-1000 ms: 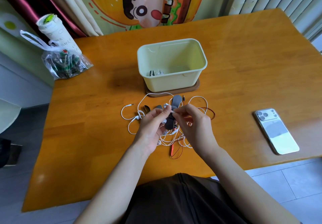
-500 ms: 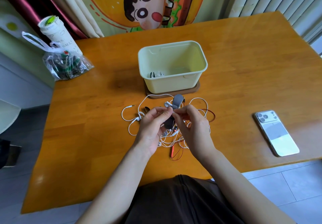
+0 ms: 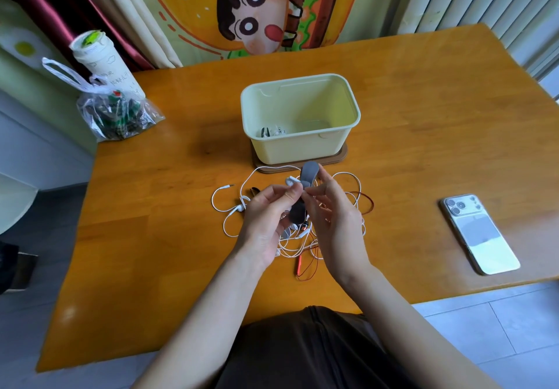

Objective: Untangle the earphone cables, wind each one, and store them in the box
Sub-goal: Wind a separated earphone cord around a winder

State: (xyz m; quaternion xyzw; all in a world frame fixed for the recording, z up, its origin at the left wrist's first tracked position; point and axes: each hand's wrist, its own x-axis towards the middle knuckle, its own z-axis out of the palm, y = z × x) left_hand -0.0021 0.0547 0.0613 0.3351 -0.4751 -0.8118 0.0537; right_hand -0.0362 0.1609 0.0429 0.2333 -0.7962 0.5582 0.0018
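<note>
Orange wooden table (image 3: 181,237) fills the view, with a cartoon-printed hanging (image 3: 257,10) behind its far edge. A pale yellow box (image 3: 302,149) stands mid-table on a brown mat (image 3: 343,157). At the far left corner, a clear plastic bag (image 3: 118,116) sits against a white cup (image 3: 99,65). A phone (image 3: 481,234) lies camera-side up at right, well apart from the box. Near the box, the left hand (image 3: 266,219) pinches a white earphone (image 3: 292,180) just below its bud, while the right hand (image 3: 335,216) pinches a grey strap (image 3: 310,174) between thumb and forefinger. Both are raised above the tangle of white cables (image 3: 230,204) and a red cable (image 3: 302,264) on the table. One wound earphone (image 3: 272,131) lies inside the box, at its near left corner.
</note>
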